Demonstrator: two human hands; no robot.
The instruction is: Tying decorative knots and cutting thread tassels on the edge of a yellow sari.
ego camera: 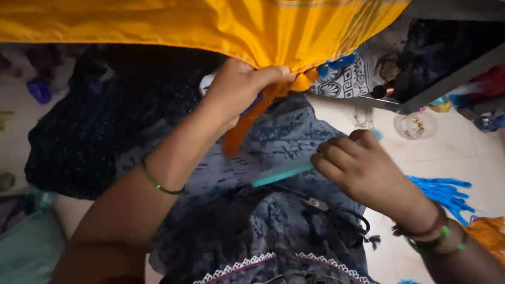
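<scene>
A yellow-orange cloth (210, 26) hangs across the top of the view. My left hand (239, 87) pinches its lower edge where an orange tassel (247, 123) dangles, beside a row of blue tassels (336, 64). My right hand (360, 165) is closed around a teal comb-like tool (281, 172) that points left, just below the orange tassel. Both hands are above my lap, which is covered by dark blue-grey printed fabric (284, 137) with a lace trim.
Black scissors (336, 213) lie on my lap near the right wrist. A bundle of blue threads (444, 192) and a small clear bowl (415, 125) sit on the pale floor at right. Dark cloth (89, 137) lies at left.
</scene>
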